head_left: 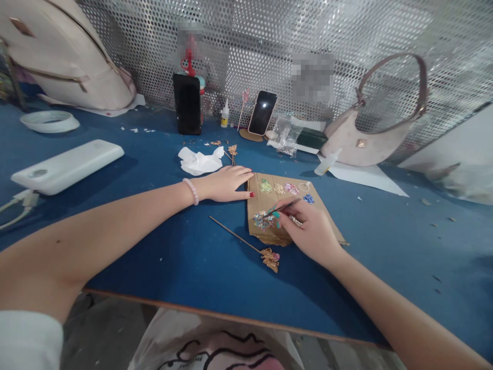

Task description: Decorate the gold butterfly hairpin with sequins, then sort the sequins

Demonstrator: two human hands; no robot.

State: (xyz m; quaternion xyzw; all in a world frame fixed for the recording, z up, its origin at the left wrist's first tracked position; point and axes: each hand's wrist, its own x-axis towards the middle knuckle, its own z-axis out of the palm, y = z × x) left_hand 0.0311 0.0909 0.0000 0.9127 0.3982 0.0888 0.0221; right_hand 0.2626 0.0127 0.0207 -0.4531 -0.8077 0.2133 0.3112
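My right hand (pixel 310 228) is closed round dark tweezers (pixel 287 206), whose tips reach a pile of mixed, shiny rhinestones (pixel 263 220) on a piece of cardboard (pixel 283 177). Farther up the cardboard lie small heaps of green stones (pixel 265 185), pale stones (pixel 279 189), pink stones (pixel 291 189) and blue stones (pixel 308 199). My left hand (pixel 230 184) lies flat with fingers stretched, its fingertips at the cardboard's left edge. In front of the cardboard, a gold butterfly hairpin (pixel 270 259) with a pink stone rests on the blue table. My right hand partly hides another small heap.
Behind my left hand are a crumpled white tissue (pixel 200 160) and another gold ornament (pixel 232 150). Two phones (pixel 187 104) stand upright near the metal mesh, with a glue bottle (pixel 225 114) between them. A power bank (pixel 69 165) lies left; a handbag (pixel 370 139) stands right.
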